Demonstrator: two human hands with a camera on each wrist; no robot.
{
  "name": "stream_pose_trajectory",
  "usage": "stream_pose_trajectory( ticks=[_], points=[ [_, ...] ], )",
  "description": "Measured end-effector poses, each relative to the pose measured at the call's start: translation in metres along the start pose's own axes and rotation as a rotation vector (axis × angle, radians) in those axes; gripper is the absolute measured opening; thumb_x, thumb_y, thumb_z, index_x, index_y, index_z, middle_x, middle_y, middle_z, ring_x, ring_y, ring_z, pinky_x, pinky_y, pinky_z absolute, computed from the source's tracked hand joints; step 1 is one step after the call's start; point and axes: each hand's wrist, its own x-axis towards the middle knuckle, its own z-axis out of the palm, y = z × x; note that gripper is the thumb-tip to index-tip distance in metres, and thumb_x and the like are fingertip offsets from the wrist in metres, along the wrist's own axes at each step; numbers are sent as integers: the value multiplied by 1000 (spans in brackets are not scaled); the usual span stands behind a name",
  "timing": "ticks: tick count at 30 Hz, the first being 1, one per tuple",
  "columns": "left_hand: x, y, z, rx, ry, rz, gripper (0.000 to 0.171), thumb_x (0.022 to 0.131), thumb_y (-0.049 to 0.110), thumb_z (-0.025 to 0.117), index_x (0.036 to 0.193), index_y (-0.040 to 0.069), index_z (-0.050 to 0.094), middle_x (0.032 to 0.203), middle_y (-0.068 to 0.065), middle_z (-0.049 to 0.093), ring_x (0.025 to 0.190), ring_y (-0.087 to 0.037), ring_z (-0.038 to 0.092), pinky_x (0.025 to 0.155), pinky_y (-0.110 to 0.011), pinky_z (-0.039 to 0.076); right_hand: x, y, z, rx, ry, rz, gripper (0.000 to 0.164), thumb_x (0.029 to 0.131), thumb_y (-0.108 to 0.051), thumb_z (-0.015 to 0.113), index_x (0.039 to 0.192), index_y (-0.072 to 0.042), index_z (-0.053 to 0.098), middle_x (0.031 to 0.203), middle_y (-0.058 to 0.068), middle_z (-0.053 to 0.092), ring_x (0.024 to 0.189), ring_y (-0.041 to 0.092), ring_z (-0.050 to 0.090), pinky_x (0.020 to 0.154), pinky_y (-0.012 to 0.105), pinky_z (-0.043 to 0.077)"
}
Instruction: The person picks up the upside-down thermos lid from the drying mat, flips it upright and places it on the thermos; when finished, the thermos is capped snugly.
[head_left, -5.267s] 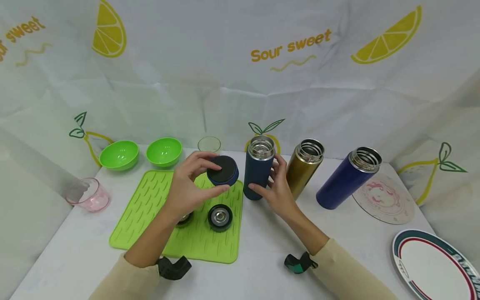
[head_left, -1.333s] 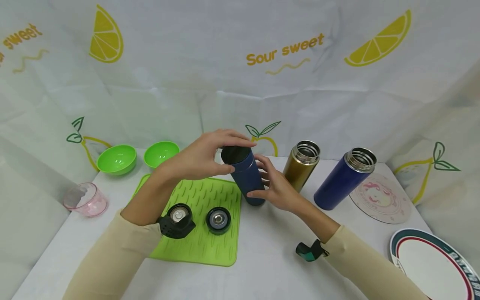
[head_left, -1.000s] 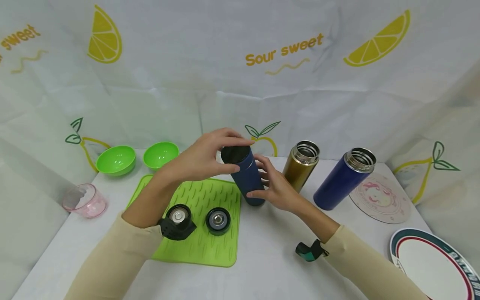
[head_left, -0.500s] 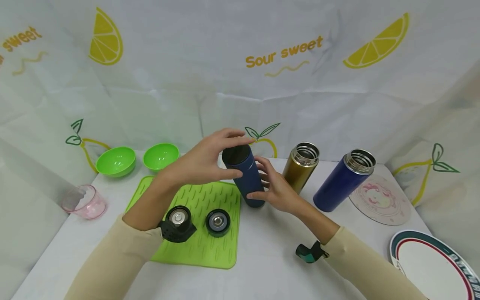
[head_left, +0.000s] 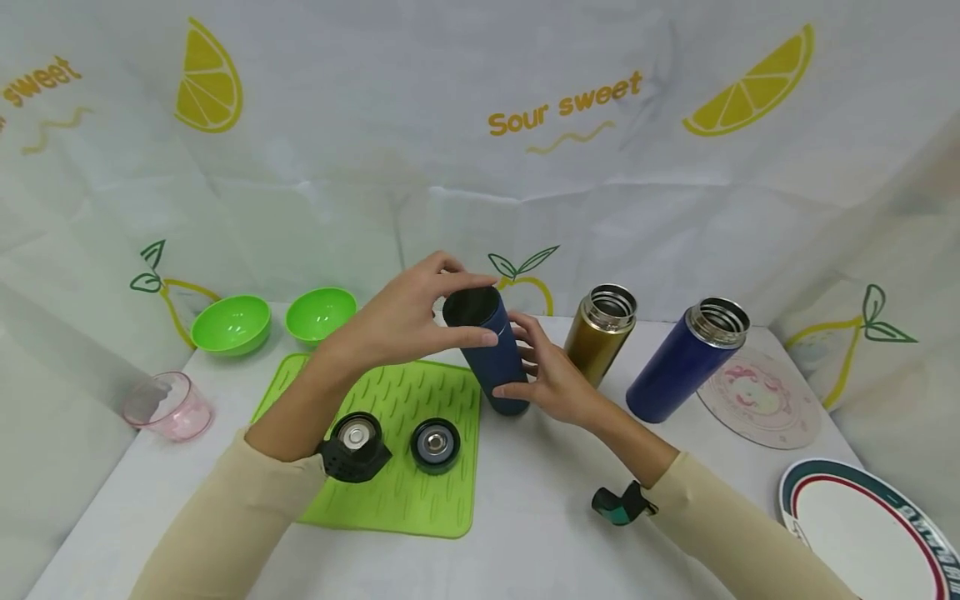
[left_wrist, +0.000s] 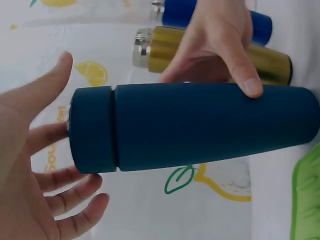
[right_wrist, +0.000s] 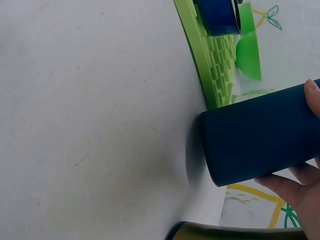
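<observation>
A dark blue thermos bottle (head_left: 492,367) stands beside the green mat, its matching lid (left_wrist: 93,130) on its mouth with a narrow dark groove between them. My right hand (head_left: 551,375) grips the bottle's body from the right, thumb in front. Around the lid is my left hand (head_left: 405,321), its thumb and fingers spread. In the left wrist view that thumb stands off the lid, while the fingertips lie at or behind its far edge; firm contact cannot be made out. A gold bottle (head_left: 600,333) and a royal blue bottle (head_left: 686,358), both uncapped, stand to the right.
Two lids, a left lid (head_left: 356,433) and a right lid (head_left: 435,444), lie underside up on the green mat (head_left: 405,508). Behind are green bowls (head_left: 232,327). A pink glass (head_left: 176,408) stands left; a round pink mat (head_left: 761,400) and plate (head_left: 862,533) lie right.
From being held apart, the lid has come onto the bottle. Over the last second my left thumb has shifted right and the fingers slightly left around it. My right hand keeps its hold.
</observation>
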Motion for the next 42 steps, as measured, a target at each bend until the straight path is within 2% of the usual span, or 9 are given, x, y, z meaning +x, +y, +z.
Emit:
stream_pose_trajectory(
  ticks=[3,8,11,15,18,22,29,36,42],
  points=[
    [1,2,1,23,-3,15,58,89,39,79,141,20,63,123,-7,59,101,-21,58,78,-33,53,0,-1,0,11,-6,16,99,84,0,81,158,-18,19,158,24,40,141,50,48,109,64,46],
    [1,2,-5,-45,-77,130,54,91,13,76,143,15,61,145,-11,55,131,-27,55,99,-43,54,-2,-2,0,12,-4,13,99,84,-1,81,158,-17,16,158,25,40,140,51,49,108,64,47],
    [3,5,-3,28,-65,87,56,92,26,77,144,19,60,148,-12,52,134,-29,52,103,-46,51,-2,-1,-1,14,0,13,99,84,-1,81,157,-19,17,158,24,40,140,50,50,108,64,47],
    [5,12,4,154,-12,-43,64,85,49,80,143,26,61,127,-9,59,108,-24,58,85,-38,52,-2,0,-1,18,-7,5,99,83,1,81,157,-19,18,157,23,40,140,49,50,109,63,46],
    [5,15,5,168,9,-80,63,85,49,81,141,26,63,115,-7,61,96,-22,57,76,-33,49,-1,1,-1,12,-12,-2,98,83,1,81,157,-18,18,156,24,42,140,49,50,109,62,47],
    [4,12,2,96,0,-6,56,86,35,83,138,21,66,117,-7,63,99,-22,60,77,-33,50,0,-1,0,-2,-11,0,98,83,0,81,156,-18,19,155,24,44,139,48,51,108,62,49],
    [6,4,-8,-62,-97,137,52,82,10,85,132,15,70,132,-10,63,118,-24,62,83,-40,59,-1,-4,-1,-38,-5,-6,99,82,-2,83,156,-16,19,155,27,44,137,51,53,106,63,50],
    [6,-2,-14,-195,-183,113,50,79,4,86,125,18,75,144,-9,59,135,-25,56,103,-52,56,-2,-3,-1,-46,-2,13,100,80,-1,84,156,-21,21,154,24,47,138,48,52,107,63,49],
    [6,-8,-14,-260,-222,74,48,79,3,86,123,19,76,146,-6,57,139,-24,52,107,-58,51,-2,-4,0,-62,-9,16,99,80,-1,84,155,-20,22,154,23,48,138,48,53,108,62,48]
  ],
)
